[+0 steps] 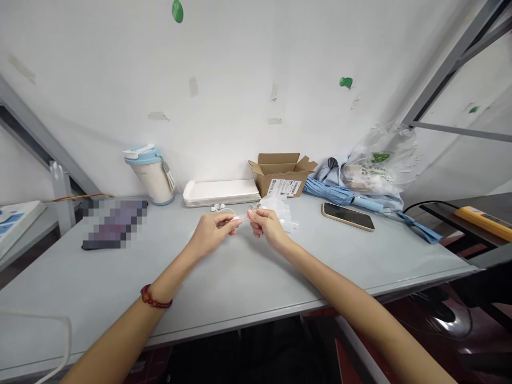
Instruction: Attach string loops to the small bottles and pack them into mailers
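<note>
My left hand [214, 231] and my right hand [269, 225] meet above the middle of the grey table [236, 288]. Between their pinched fingertips stretches a small, slender transparent piece [243, 216], tube-like, its exact kind too small to make out. Both hands are closed on it, one at each end. Just behind and right of my right hand lies a pile of small transparent plastic pieces [286, 213], partly hidden by that hand. White earphones [218, 207] with a cable rest behind my left hand.
Along the wall stand a tumbler [150, 178], a stack of white envelopes [222, 192] and an open cardboard box [280, 173]. To the right lie a phone [348, 216], a folded blue umbrella [332, 191] and a plastic bag [376, 170]. A blurred dark object [116, 224] lies left.
</note>
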`<state>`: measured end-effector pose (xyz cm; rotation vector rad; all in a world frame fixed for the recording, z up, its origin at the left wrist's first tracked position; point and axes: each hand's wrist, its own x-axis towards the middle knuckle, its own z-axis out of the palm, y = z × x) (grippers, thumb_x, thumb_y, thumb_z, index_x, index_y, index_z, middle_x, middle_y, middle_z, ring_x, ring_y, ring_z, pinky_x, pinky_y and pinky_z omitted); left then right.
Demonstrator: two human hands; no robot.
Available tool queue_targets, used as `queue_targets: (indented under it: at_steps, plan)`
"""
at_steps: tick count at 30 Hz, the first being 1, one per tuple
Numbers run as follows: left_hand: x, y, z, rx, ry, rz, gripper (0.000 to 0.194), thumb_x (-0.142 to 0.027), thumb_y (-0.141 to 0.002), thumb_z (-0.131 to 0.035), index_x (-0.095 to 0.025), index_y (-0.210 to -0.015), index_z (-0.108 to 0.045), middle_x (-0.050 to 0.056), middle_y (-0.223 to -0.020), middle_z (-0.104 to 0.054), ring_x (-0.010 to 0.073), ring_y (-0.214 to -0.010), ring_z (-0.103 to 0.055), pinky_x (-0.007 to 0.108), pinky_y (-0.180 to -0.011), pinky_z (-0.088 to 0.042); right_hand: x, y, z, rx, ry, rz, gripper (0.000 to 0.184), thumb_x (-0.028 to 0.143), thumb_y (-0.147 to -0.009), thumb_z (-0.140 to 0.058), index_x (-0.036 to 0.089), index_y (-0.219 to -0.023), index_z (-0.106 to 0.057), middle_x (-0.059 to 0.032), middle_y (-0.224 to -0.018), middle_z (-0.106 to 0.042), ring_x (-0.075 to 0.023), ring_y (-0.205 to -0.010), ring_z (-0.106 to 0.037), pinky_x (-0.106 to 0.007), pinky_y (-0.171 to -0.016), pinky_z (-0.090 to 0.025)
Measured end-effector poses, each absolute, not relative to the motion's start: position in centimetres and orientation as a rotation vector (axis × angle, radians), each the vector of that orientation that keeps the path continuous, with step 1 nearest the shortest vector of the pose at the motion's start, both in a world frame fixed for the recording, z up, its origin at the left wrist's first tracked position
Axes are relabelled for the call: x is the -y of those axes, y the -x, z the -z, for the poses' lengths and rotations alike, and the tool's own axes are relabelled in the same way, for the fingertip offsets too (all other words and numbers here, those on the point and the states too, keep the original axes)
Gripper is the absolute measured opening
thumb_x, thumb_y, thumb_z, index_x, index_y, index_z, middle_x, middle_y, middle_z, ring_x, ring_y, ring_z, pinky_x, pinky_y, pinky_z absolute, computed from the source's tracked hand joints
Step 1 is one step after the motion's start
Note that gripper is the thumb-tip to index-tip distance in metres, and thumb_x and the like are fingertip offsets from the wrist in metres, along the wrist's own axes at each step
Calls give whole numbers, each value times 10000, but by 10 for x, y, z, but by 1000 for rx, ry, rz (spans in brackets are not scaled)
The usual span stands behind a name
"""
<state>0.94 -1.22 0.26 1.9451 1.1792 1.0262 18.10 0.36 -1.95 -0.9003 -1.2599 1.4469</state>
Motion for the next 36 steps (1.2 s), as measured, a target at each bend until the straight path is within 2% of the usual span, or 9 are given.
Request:
queue_targets:
  at_steps: [6,11,14,20,23,27,30,32,36]
  plan:
    - [10,-10,-4,-1165,-1783,-1025,281,-440,-762,-625,-166,-714,-664,7,-641,-629,149,-638,-597,245,-640,-475,-1,-180,17,1256,889,-1378,429,515,-702,-658,185,-553,-428,72,-481,-386,-57,-388,-366,-230,-424,-310]
    - [7,-12,-1,-1114,-1583,-912,489,-578,-825,-474,-133,-691,-627,56,-672,-639,156,-579,-601,283,-582,-485,0,-179,18,1395,875,-1137,324,486,-762,-598,164,-758,-573,52,-529,-492,-80,-458,-437,-234,-480,-363]
    - [8,-13,-2,-1127,-1522,-894,483,-583,-822,-471,-137,-698,-610,22,-599,-590,136,-518,-565,276,-549,-463,2,-179,17,1453,899,-1055,315,475,-786,-570,162,-813,-587,53,-542,-495,-79,-471,-439,-231,-493,-363]
    - [15,-14,-8,-1200,-1718,-918,414,-509,-822,-493,-165,-605,-571,-33,-471,-484,112,-475,-477,251,-542,-413,2,-179,20,1476,929,-1125,377,463,-809,-537,176,-570,-480,51,-491,-444,-71,-427,-397,-233,-464,-332]
    - [15,-15,-10,-1245,-1773,-910,410,-506,-821,-479,-173,-596,-563,-31,-474,-493,121,-487,-491,248,-533,-409,-1,-178,23,1412,945,-1233,399,491,-776,-560,184,-543,-456,51,-477,-431,-72,-401,-378,-235,-431,-321]
    - [2,-3,-6,-1297,-1892,-938,349,-482,-788,-508,-173,-659,-608,-15,-544,-555,141,-556,-538,250,-571,-427,-9,-182,24,1356,970,-1186,393,501,-760,-570,183,-548,-477,45,-487,-446,-75,-405,-388,-234,-434,-325]
    - [-17,19,1,-1499,-1904,-1099,316,-428,-782,-464,-172,-754,-648,27,-680,-649,176,-654,-592,280,-642,-462,-18,-193,20,1315,1030,-998,310,467,-767,-556,169,-682,-575,31,-544,-509,-88,-447,-421,-233,-465,-344]
    - [-29,33,7,-1658,-1915,-1119,298,-381,-750,-466,-167,-792,-669,56,-756,-694,209,-737,-621,313,-718,-478,-26,-204,17,1352,1111,-798,291,430,-772,-540,156,-809,-630,8,-601,-572,-110,-516,-475,-246,-532,-385]
    - [-45,48,18,-1769,-1966,-1035,321,-278,-713,-459,-170,-896,-700,85,-981,-723,251,-935,-626,353,-835,-475,-39,-223,13,1437,1274,-527,306,385,-766,-517,146,-883,-669,-31,-709,-645,-155,-645,-541,-290,-659,-431]
